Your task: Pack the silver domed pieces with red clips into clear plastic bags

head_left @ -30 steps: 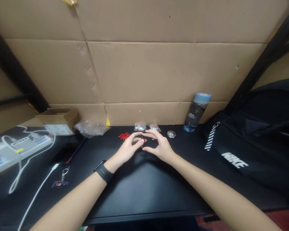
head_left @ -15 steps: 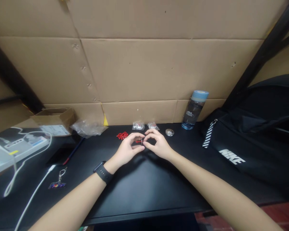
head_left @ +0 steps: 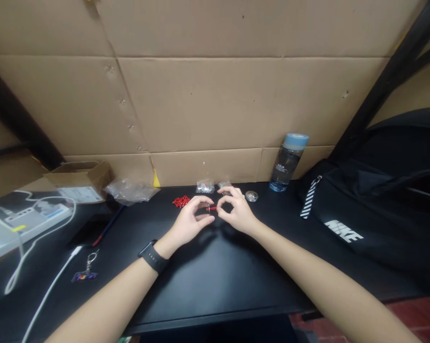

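Observation:
My left hand (head_left: 190, 220), with a dark watch on its wrist, grips a small thin metallic disc (head_left: 209, 209) edge-on between thumb and fingertips. A short red cord (head_left: 214, 208) runs from the disc to my right hand (head_left: 239, 213). The thumb and index finger of that hand pinch the cord's end, and its other fingers are raised. How the cord meets the disc is too small to make out. Just beyond my left hand lies a heap of red cords (head_left: 181, 202). Past my right fingers sits a round, shiny, clear-and-silver piece (head_left: 251, 196).
Two small clear packets (head_left: 205, 186) lie by the cardboard wall (head_left: 200, 105). A blue-capped bottle (head_left: 288, 162) and a black bag (head_left: 358, 209) stand right. Leftward are a crumpled plastic bag (head_left: 131, 190), an open box (head_left: 79, 181), a power strip (head_left: 29, 224) and a keychain (head_left: 85, 275).
My right hand has drawn slightly away to the right, and a length of red cord now shows between it and the disc. My left hand stays nearly in place.

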Demonstrator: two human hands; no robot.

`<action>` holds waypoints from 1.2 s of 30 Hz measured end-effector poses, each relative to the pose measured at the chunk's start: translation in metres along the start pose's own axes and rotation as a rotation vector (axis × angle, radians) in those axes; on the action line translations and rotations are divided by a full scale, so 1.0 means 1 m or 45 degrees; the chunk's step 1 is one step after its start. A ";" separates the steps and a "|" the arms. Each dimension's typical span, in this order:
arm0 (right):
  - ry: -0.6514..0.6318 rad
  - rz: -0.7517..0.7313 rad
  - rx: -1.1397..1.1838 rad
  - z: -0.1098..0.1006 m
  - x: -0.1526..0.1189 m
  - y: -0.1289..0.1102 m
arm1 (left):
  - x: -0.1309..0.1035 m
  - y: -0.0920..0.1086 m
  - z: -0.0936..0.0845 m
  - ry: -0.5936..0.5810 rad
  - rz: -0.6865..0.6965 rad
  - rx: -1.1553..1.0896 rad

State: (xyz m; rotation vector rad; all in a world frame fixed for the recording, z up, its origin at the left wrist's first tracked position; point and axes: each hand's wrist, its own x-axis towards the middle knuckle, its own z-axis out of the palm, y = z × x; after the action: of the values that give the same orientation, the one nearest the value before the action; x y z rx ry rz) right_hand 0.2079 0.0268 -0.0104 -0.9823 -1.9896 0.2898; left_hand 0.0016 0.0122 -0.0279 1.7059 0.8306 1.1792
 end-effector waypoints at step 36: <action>-0.372 0.295 -0.397 -0.081 0.008 0.121 | -0.004 -0.012 -0.003 -0.333 0.090 1.123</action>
State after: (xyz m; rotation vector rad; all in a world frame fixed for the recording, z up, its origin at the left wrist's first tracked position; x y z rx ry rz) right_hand 0.3333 0.0999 -0.0222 -1.4437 -2.2297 0.2656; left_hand -0.0029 0.0142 -0.0402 2.5393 1.2296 0.6140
